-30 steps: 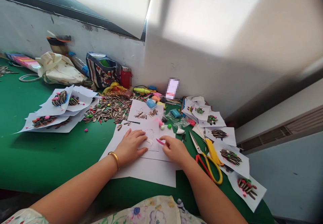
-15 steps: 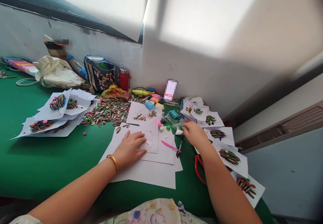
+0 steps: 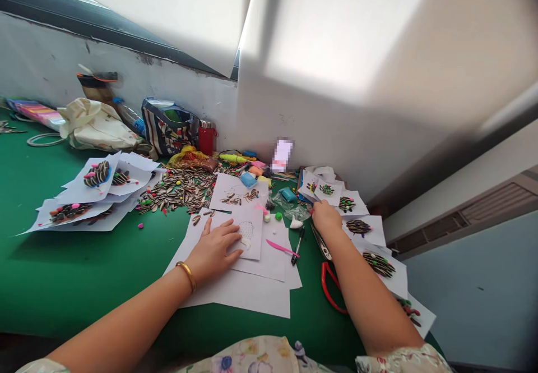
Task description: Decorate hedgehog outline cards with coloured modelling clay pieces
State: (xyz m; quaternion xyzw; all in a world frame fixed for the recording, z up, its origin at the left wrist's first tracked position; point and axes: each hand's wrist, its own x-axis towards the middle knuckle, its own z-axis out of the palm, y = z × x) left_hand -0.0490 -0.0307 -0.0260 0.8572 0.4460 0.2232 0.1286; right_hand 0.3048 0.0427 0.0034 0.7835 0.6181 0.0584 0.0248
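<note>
Green covering (image 3: 126, 275) stretches across a worktable below a pale wall (image 3: 277, 98), where a person keeps the left hand (image 3: 213, 249) flat on a small sheet (image 3: 252, 251) bearing a dotted drawing, its fingers spread. The right hand (image 3: 328, 220) has moved away from the papers and now reaches beside a clear plastic bag (image 3: 299, 213) and white clay (image 3: 296, 223), fingers bent close together; whether they grip anything cannot be told. A pink tool (image 3: 279, 247), held moments ago, lies across the sheets' edge, its end over a black pen (image 3: 298, 243). Work on the drawing appears paused, the page steadied near loose striped seeds (image 3: 189, 188).
</note>
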